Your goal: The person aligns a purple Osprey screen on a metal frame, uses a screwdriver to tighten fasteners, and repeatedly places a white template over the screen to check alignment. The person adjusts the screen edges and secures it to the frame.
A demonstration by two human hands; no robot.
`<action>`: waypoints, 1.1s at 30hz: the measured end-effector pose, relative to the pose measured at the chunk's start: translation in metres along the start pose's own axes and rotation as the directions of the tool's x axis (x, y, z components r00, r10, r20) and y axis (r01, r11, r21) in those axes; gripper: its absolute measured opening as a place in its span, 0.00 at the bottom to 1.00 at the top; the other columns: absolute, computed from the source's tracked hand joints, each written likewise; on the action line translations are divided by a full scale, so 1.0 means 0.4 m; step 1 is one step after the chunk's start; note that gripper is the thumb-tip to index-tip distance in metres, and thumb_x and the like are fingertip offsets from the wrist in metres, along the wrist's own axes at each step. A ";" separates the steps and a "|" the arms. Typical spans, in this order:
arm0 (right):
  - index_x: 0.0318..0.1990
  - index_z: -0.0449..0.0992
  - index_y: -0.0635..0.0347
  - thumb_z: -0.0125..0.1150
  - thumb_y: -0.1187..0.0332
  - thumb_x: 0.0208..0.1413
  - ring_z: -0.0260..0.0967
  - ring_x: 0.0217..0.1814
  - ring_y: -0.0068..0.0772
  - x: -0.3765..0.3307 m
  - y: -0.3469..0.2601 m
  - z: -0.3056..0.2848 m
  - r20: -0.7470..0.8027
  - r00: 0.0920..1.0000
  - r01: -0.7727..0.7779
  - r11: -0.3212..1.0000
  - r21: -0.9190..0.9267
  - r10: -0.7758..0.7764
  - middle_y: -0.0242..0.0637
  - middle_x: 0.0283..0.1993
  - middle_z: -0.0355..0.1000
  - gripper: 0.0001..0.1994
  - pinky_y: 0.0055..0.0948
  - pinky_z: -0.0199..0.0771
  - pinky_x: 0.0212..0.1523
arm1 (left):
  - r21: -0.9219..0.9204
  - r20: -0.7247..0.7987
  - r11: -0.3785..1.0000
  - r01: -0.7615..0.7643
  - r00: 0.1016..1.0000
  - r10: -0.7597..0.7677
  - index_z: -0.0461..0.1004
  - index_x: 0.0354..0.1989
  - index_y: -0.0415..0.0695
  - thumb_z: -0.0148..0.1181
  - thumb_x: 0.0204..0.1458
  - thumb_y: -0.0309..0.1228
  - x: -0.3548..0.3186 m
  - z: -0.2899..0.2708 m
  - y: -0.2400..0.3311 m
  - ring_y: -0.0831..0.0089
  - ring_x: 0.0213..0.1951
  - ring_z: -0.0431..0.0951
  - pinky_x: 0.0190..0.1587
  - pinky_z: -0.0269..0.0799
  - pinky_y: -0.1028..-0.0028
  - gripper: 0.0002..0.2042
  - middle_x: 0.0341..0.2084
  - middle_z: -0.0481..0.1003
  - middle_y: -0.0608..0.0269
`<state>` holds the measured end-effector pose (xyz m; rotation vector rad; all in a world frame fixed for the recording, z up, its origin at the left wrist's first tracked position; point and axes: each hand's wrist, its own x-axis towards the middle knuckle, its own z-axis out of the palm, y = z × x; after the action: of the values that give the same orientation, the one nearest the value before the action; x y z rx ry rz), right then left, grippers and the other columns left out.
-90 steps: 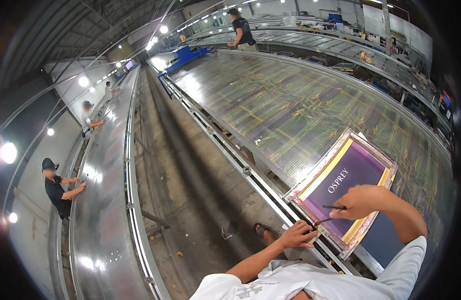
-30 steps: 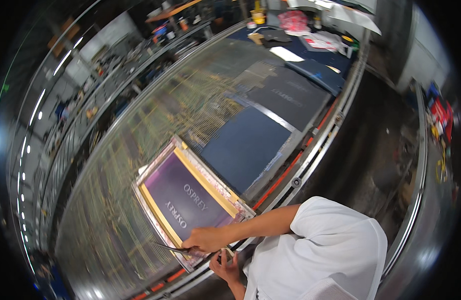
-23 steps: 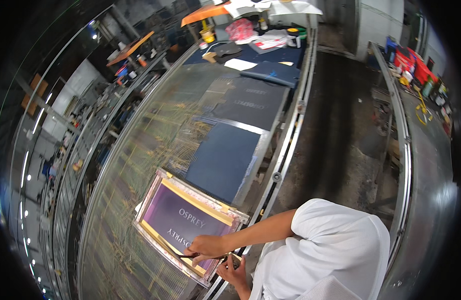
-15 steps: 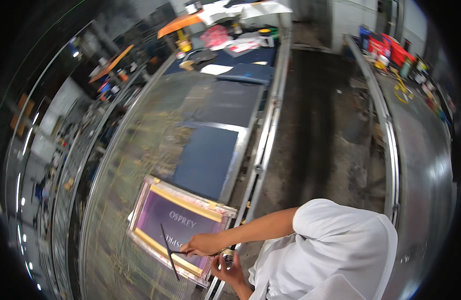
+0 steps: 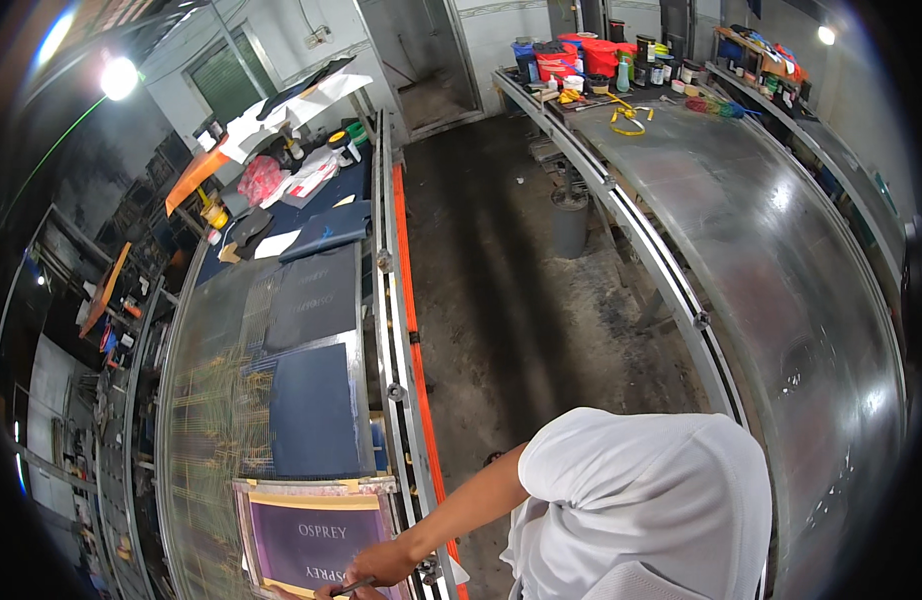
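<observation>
My right hand (image 5: 383,562) reaches over the near end of a screen-printing frame (image 5: 389,500), fingers closed round the dark handle of a squeegee (image 5: 355,586). The squeegee's blade lies beyond the lower edge. Purple mesh (image 5: 271,535) with pale lettering fills the frame, bordered by yellow tape (image 5: 316,501). A sliver of skin beside the handle at the lower edge may be my left hand (image 5: 326,592); its fingers cannot be made out. Just past the frame, a dark blue fabric panel (image 5: 316,410) lies flat on the long table (image 5: 206,400).
A printed dark panel (image 5: 316,298) lies farther up the table. A metal rail (image 5: 396,390) with an orange strip (image 5: 421,390) runs along its side. Pots and a pink bag (image 5: 263,180) sit at the far end. Across the aisle stands another long table (image 5: 681,200), near a bin (image 5: 569,225).
The view has swung up and rightward, so the frame and hands sit lower in the picture. My left hand, clear near the frame's edge before, is now mostly out of sight. My right hand keeps the squeegee.
</observation>
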<state>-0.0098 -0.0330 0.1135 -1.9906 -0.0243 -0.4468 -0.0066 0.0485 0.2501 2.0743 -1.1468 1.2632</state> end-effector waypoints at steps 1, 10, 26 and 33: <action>0.43 0.73 0.62 0.57 0.69 0.60 0.73 0.38 0.61 -0.005 0.010 0.000 0.004 1.000 -0.010 0.999 -0.038 0.010 0.52 0.32 0.75 0.07 0.49 0.70 0.36 | -0.026 0.023 1.000 -0.002 1.000 0.003 0.80 0.50 0.39 0.61 0.60 0.47 0.001 0.006 0.003 0.44 0.56 0.74 0.56 0.71 0.49 0.22 0.50 0.79 0.48; 0.62 0.65 0.59 0.49 0.63 0.69 0.74 0.48 0.44 0.039 0.104 -0.004 0.000 0.984 0.176 0.980 -0.093 -0.176 0.53 0.53 0.71 0.18 0.41 0.73 0.50 | -0.178 0.125 0.981 0.072 0.991 -0.050 0.80 0.49 0.38 0.60 0.61 0.45 0.012 0.044 0.072 0.45 0.53 0.76 0.54 0.72 0.51 0.21 0.46 0.80 0.48; 0.52 0.74 0.56 0.51 0.54 0.71 0.66 0.33 0.20 -0.573 0.182 -1.088 -0.762 0.584 -0.062 0.951 0.303 0.281 0.31 0.35 0.74 0.16 0.28 0.68 0.37 | -0.598 0.700 0.490 0.634 0.711 -0.066 0.82 0.47 0.38 0.58 0.62 0.41 0.158 0.428 0.804 0.48 0.48 0.79 0.52 0.74 0.56 0.18 0.41 0.82 0.49; 0.57 0.75 0.56 0.57 0.61 0.68 0.66 0.33 0.16 -1.241 0.016 -1.454 -0.967 -0.232 -0.312 0.933 0.177 0.106 0.26 0.32 0.71 0.15 0.25 0.69 0.36 | -0.780 0.378 0.028 0.626 0.435 0.817 0.80 0.48 0.33 0.59 0.64 0.30 0.167 0.688 1.673 0.75 0.41 0.79 0.46 0.73 0.75 0.12 0.39 0.81 0.58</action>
<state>-0.6445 -0.4556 0.1714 -1.0745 1.4515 -1.7577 -0.4104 -0.5474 0.1497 1.0582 -1.8274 -1.1123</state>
